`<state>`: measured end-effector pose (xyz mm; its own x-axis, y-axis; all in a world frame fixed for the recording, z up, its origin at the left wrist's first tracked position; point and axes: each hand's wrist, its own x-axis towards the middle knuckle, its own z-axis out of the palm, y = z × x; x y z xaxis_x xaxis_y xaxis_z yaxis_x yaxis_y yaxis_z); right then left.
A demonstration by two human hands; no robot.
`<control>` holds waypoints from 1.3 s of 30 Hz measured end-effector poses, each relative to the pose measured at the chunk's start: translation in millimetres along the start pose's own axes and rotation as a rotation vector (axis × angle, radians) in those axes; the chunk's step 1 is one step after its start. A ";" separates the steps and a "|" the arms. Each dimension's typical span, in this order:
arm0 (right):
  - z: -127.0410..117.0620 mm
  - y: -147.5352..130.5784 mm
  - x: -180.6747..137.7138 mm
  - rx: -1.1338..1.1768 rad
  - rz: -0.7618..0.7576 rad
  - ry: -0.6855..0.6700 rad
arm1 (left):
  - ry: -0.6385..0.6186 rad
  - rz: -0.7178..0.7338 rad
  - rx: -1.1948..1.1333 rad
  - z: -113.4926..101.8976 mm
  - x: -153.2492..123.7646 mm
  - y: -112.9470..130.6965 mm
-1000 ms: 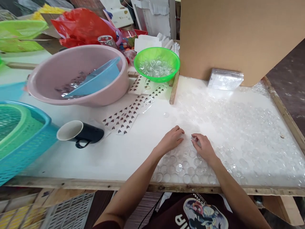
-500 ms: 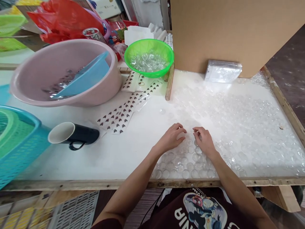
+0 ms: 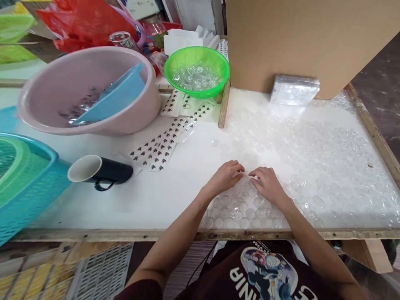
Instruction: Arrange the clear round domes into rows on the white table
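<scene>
Clear round discs (image 3: 244, 223) like glass or plastic domes lie spread over the white tabletop (image 3: 168, 200), thickest at the front edge and to the right. Just above them hovers my left hand (image 3: 225, 177), fingers loosely bent and the thumb apart. Facing it, my right hand (image 3: 268, 184) has its fingers stretched toward the left one, the thumb held below them. A narrow gap separates the fingertips. I see nothing held in either hand. Discs lie beneath and around both hands, partly hidden by them.
A green bowl (image 3: 225, 83) of clear pieces stands behind. Leftward are a pink basin (image 3: 125, 121) with a blue scoop (image 3: 121, 96), a dark mug (image 3: 117, 171) on its side, sticker sheets (image 3: 161, 150) and a turquoise basket (image 3: 40, 196). A cardboard sheet (image 3: 300, 37) rises behind a wrapped stack (image 3: 294, 91).
My right hand has shifted slightly left, its fingers straighter and nearer my left hand. The left hand has hardly moved. The whole view has tilted a little.
</scene>
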<state>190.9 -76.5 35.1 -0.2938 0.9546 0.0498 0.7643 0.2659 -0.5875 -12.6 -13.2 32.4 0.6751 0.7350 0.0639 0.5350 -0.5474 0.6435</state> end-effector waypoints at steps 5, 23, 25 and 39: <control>6.7 -9.0 -9.0 -0.067 -0.097 -0.101 | 0.019 -0.056 -0.027 -6.9 -0.6 -0.5; 7.9 -2.7 9.3 0.450 0.187 -0.089 | 0.179 -0.320 0.085 -18.5 -76.2 -14.9; 4.7 -4.0 10.6 0.481 0.191 -0.106 | 0.212 -0.349 0.047 -18.5 -77.1 -15.6; 24.1 -11.8 43.0 0.247 0.041 -0.088 | 0.410 -0.516 -0.128 -22.2 -69.4 -28.5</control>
<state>155.3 -41.8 24.7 -0.3225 0.9456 -0.0422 0.6161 0.1759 -0.7678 -85.9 -39.7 26.6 0.0874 0.9961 -0.0078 0.6559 -0.0517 0.7531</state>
